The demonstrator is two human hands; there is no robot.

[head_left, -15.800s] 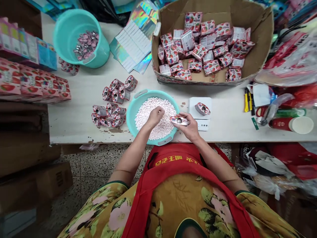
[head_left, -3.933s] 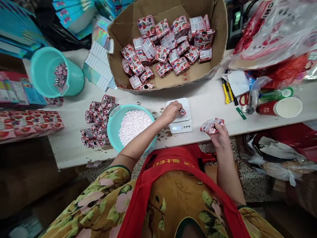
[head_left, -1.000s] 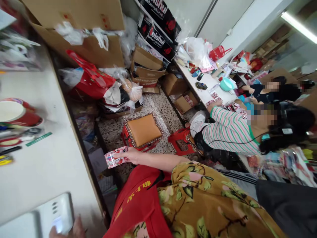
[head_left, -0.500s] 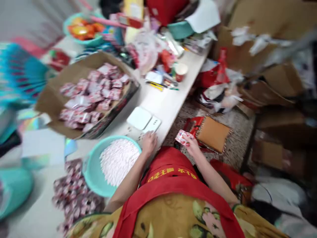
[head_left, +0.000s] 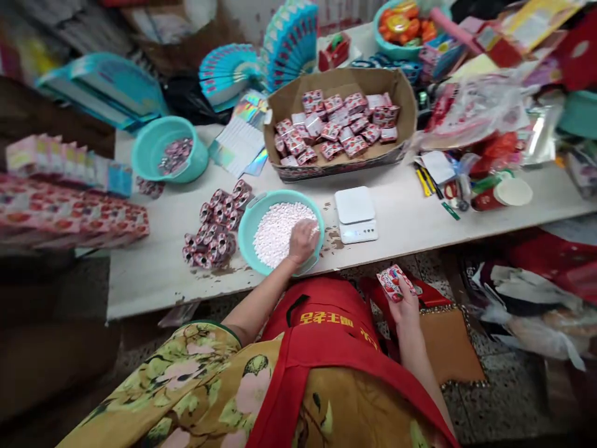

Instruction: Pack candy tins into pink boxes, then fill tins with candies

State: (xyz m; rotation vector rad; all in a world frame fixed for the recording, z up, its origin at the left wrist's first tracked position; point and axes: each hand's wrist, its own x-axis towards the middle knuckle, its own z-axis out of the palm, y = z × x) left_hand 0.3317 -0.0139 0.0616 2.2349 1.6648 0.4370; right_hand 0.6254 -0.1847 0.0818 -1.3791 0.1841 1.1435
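My left hand (head_left: pixel 303 239) is in a turquoise basin (head_left: pixel 247 239) of small white candies (head_left: pixel 273 230), against its right side. Its fingers are curled, with a few white candies at the fingertips. Off the table's front edge, my right hand (head_left: pixel 405 302) grips a small red-and-pink printed box (head_left: pixel 392 283) that looks like candy packaging. A white digital scale (head_left: pixel 355 205) lies to the right of the basin. Left of the basin is a cluster of dark pink rolled packets (head_left: pixel 219 218).
A cardboard box (head_left: pixel 342 171) of filled pink packets stands behind the basin. Another turquoise tub (head_left: pixel 144 155) with packets is at back left. Cutters (head_left: pixel 425 180), a paper cup (head_left: pixel 513 190) and plastic bags (head_left: pixel 476 118) crowd the table's right. An orange cushioned seat (head_left: pixel 452 345) is below.
The view has swung left. My left hand has gone from the scale's front edge into the basin of candies. My right hand still holds the small box.
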